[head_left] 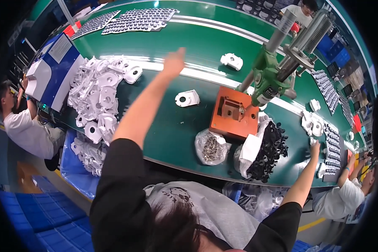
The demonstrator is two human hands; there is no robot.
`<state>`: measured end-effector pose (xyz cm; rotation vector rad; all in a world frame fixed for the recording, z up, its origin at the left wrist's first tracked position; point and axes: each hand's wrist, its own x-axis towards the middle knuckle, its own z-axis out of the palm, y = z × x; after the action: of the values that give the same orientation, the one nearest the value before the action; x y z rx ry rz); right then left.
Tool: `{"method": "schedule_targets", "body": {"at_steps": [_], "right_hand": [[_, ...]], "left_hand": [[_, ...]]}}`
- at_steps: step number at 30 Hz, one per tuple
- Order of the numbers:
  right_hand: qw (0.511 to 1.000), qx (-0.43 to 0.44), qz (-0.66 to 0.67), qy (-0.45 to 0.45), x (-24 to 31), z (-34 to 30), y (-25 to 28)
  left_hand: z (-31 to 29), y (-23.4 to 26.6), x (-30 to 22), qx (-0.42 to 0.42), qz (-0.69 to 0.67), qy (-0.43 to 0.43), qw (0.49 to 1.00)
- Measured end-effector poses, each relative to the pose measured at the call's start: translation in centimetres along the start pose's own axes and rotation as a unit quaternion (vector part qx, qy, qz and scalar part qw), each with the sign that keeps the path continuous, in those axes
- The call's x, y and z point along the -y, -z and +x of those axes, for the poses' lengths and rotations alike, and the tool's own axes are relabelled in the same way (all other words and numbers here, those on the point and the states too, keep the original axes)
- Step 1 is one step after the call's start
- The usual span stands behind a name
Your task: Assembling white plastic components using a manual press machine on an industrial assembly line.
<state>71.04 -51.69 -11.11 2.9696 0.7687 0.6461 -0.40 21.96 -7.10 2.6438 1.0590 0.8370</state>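
My left hand (pixel 174 63) reaches far out over the green work surface, a little blurred, with at least one finger stretched out and nothing visible in it. Nearest to it, a white plastic housing (pixel 187 98) with a round hole lies on the table. At the right, my right hand (pixel 315 148) has its fingers closed on a small white plastic part (pixel 313 141), beside a pile of similar white housings (pixel 312 123). Between my arms stands a green press (pixel 266 77) over an orange fixture block (pixel 235 113), whose recess shows no white housing.
A bag of metal screws or pins (pixel 212 148) and a heap of black plastic parts (pixel 269 152) sit in front of the press. White housings (pixel 101 90) are piled at left beside a blue-white machine (pixel 54 71). Another housing (pixel 232 61) rests on the conveyor (pixel 197 40). Co-workers sit on both sides.
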Motion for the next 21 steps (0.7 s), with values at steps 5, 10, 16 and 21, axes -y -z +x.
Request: {"method": "schedule_targets", "body": {"at_steps": [5,10,16,21], "right_hand": [[0.997,0.068,0.022,0.010,21.5,-4.3,1.0],[0.990,0.057,0.114,0.060,29.2,-11.2,11.7],[0.827,0.068,0.554,0.066,39.3,-23.3,25.2],[0.765,0.143,0.600,0.186,47.8,-29.3,31.0]], "left_hand": [[-7.2,11.2,9.2,0.234,0.388,0.259,0.853],[-9.6,11.6,10.7,0.250,0.223,0.239,0.911],[-11.8,11.7,10.8,0.201,0.381,0.164,0.887],[-11.6,12.4,11.1,0.241,0.386,0.097,0.885]]}}
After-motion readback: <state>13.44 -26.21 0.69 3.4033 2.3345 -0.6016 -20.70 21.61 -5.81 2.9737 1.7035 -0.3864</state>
